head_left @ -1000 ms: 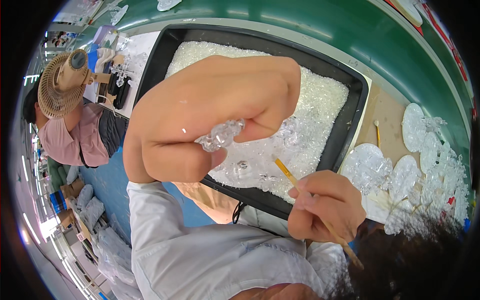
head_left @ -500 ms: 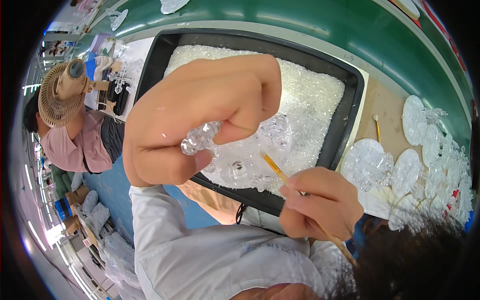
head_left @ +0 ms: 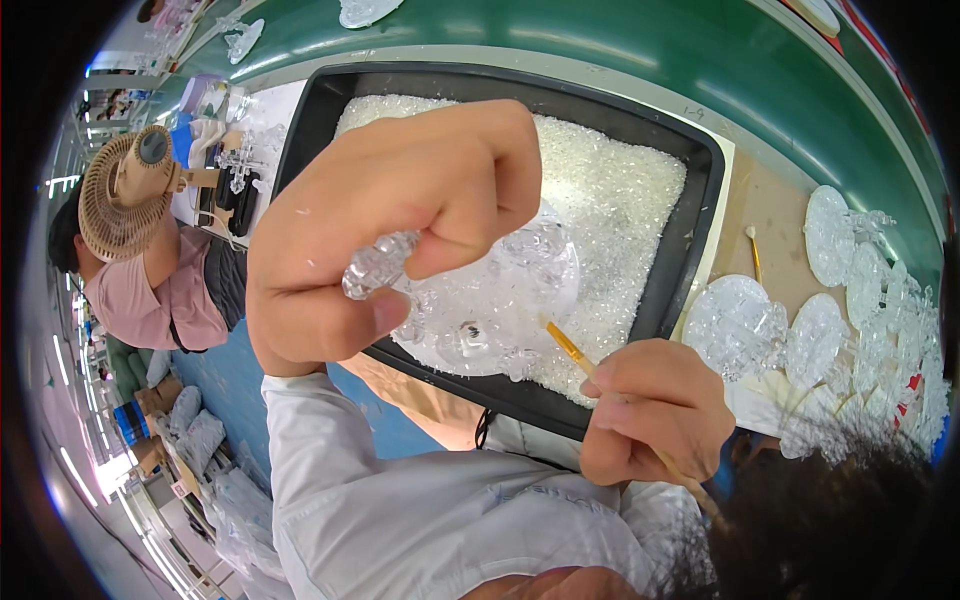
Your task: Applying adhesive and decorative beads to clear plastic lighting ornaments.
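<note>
My left hand (head_left: 390,210) is closed around the faceted stem of a clear plastic ornament (head_left: 378,266). Its round clear base (head_left: 450,315), with raised shapes on it, shows below the fingers, over the granules in the tray. Much of the ornament is hidden behind the hand. Pinched in my right hand (head_left: 660,410) is a slim paintbrush (head_left: 568,345) with a yellow-orange neck. The brush tip points toward the base near its right side; whether it touches cannot be made out.
A black tray (head_left: 712,215) of white sparkling granules (head_left: 630,190) sits under my hands. Several clear ornaments (head_left: 735,330) and another brush (head_left: 755,255) lie on the right. A green surface (head_left: 600,35) runs along the far side. At left are a fan (head_left: 125,195) and another person (head_left: 165,290).
My left hand has shifted slightly left with the ornament. My right hand and the paintbrush have moved a little right and nearer to me.
</note>
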A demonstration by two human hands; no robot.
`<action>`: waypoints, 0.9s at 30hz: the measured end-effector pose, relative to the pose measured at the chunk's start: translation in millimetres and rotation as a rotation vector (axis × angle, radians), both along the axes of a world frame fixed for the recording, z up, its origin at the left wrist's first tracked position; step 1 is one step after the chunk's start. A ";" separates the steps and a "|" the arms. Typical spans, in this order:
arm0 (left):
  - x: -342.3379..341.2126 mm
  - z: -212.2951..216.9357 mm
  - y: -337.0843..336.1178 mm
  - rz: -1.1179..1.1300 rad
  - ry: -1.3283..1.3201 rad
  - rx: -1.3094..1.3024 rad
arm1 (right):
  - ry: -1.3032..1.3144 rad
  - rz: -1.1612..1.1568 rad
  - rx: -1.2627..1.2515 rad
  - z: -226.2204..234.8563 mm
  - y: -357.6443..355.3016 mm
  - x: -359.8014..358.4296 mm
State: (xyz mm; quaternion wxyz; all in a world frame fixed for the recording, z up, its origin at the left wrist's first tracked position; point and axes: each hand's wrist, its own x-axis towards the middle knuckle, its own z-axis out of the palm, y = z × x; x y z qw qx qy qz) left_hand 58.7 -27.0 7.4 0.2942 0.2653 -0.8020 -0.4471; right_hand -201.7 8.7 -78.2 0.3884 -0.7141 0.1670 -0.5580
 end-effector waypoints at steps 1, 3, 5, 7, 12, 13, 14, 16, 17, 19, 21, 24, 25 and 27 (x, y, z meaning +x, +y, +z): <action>-0.9 0.0 0.1 0.013 0.024 0.014 | -0.042 0.023 0.008 -0.3 -1.2 -0.4; -1.5 0.7 0.8 0.027 0.046 0.032 | 0.010 0.011 -0.010 4.5 -1.7 -0.4; -0.8 2.5 0.2 0.029 0.050 0.046 | 0.062 -0.002 -0.029 5.1 -1.3 -1.2; 0.3 4.0 -1.3 0.018 0.040 0.042 | -0.029 -0.018 -0.008 2.0 -0.2 -2.6; 2.9 4.3 -2.0 0.005 0.025 0.031 | 0.062 0.041 -0.041 6.2 -3.3 -7.3; 3.2 4.2 -2.7 -0.006 0.026 0.029 | 0.044 0.050 -0.034 4.9 -3.0 -9.3; 3.3 3.3 -2.7 -0.015 0.027 0.027 | 0.042 0.049 -0.034 3.8 -3.1 -7.0; 3.0 2.2 -1.8 -0.008 0.036 0.023 | 0.030 0.047 -0.055 2.4 -3.7 -0.3; 2.3 2.0 -2.8 -0.005 0.047 0.019 | 0.029 0.041 -0.054 3.3 -2.6 -2.2; 1.3 0.7 -4.6 -0.005 0.071 0.025 | 0.070 -0.013 -0.021 5.9 0.4 -8.1; 1.7 -1.9 -4.3 0.005 0.091 0.034 | 0.004 0.025 0.021 8.1 -1.9 -9.7; 2.4 -0.9 -4.5 -0.003 0.128 0.053 | -0.053 0.049 0.078 5.2 -2.0 -6.6; 2.9 0.0 -4.0 -0.003 0.117 0.062 | -0.046 0.039 0.094 3.6 -1.6 -5.7; 7.4 0.7 -4.6 -0.006 0.104 0.072 | -0.095 0.093 0.114 -0.4 -6.1 -10.2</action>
